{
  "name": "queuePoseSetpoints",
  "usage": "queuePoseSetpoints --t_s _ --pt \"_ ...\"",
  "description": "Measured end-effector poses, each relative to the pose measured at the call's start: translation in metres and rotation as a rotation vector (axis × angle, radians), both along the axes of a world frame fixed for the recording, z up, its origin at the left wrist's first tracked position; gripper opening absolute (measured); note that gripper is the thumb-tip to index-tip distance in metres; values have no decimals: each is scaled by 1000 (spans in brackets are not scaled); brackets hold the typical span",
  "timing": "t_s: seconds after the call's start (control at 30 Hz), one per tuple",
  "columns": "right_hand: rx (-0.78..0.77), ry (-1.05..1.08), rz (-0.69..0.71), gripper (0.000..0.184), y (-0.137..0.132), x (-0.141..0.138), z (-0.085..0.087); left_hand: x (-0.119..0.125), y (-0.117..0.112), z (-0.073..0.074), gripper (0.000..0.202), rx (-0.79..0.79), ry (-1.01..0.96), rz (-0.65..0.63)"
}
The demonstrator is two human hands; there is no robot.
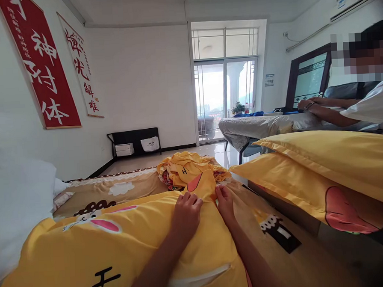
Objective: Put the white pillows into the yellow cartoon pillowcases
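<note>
**Q:** Where are the hands, and what are they on?

**A:** Both rest on a yellow pillowcase that lies across the bed, close to the viewer. The left hand lies palm down and loose on the cloth, fingers reaching the far corner. The right hand sits just beside it with fingertips curled at the same corner. I cannot tell whether it pinches the fabric.

**Q:** How far along does the work look?

**A:** Partly done, I judge. The case looks filled. A slit along its near edge gapes and shows white inside. Two stacked pillows in matching yellow sit to the right and look finished. A heap of yellow fabric just beyond the hands looks unsorted.

**Q:** Any writing?

**A:** The pillowcase carries a black mark like a letter H, and a smaller one shows on the heap. A red banner on the left wall has large white Chinese characters that seem to read 神附体. A white banner beside it has red characters I cannot read surely. A small wall sign by the glass door is too small to read.

**Q:** Anyone else?

**A:** Another person at the right has both hands on a covered worktop.
</note>
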State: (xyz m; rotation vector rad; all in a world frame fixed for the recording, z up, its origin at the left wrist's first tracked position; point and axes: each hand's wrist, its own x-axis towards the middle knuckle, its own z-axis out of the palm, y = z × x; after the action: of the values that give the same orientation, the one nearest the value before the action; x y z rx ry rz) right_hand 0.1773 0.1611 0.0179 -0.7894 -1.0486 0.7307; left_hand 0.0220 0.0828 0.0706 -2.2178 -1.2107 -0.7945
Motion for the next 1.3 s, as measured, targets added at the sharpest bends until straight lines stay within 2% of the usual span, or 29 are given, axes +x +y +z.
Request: queuePoseSetpoints --t_s 0.13,0.27,0.33,0.43,0.57,0.63,0.67,0.73,0.8,0.87,0.93,1.0,1.07,1.13,1.2,1.3 --pt "21 -47 -72 39 -3 2 -1 5 -8 -1 20 123 -84 -40" --pt "17 -85 -60 39 -5 -1 -2 5 -17 2 19 228 -173 -95" --pt "0 -76 -38 39 -7 -1 -2 4 -20 1 19 225 -156 -119" --pt "-63 -65 77 38 -15 2 -1 3 -23 -1 19 122 13 -164" --pt "-151 -103 390 36 -28 9 5 6 -30 -3 13 -66 219 -256" --pt "-167 -176 431 34 -32 9 9 9 -35 -1 11 -183 248 -316" --pt "-167 -219 403 33 -33 8 11 10 -38 1 11 -248 246 -346" --pt "-139 -281 293 33 -33 5 13 9 -41 8 13 -400 150 -391" --pt "-90 -290 200 36 -31 3 14 5 -38 21 18 -519 -99 -372" --pt "-62 -269 169 38 -31 1 19 -1 -29 37 23 -522 -376 -287" --pt "-61 -256 152 39 -32 0 28 -7 -15 54 20 -417 -498 -164" --pt "-71 -235 117 41 -35 -2 42 -9 2 69 16 -381 -476 -77" --pt "-87 -181 108 41 -39 -3 58 -10 16 81 25 -524 -400 -78" --pt "-111 -85 165 37 -44 -5 73 -9 26 90 30 -722 -338 -145" --pt "-142 28 257 35 -47 -6 85 -9 29 100 31 -829 -337 -190" --pt "-173 140 336 36 -51 -7 100 -13 22 114 34 -919 -437 -175"
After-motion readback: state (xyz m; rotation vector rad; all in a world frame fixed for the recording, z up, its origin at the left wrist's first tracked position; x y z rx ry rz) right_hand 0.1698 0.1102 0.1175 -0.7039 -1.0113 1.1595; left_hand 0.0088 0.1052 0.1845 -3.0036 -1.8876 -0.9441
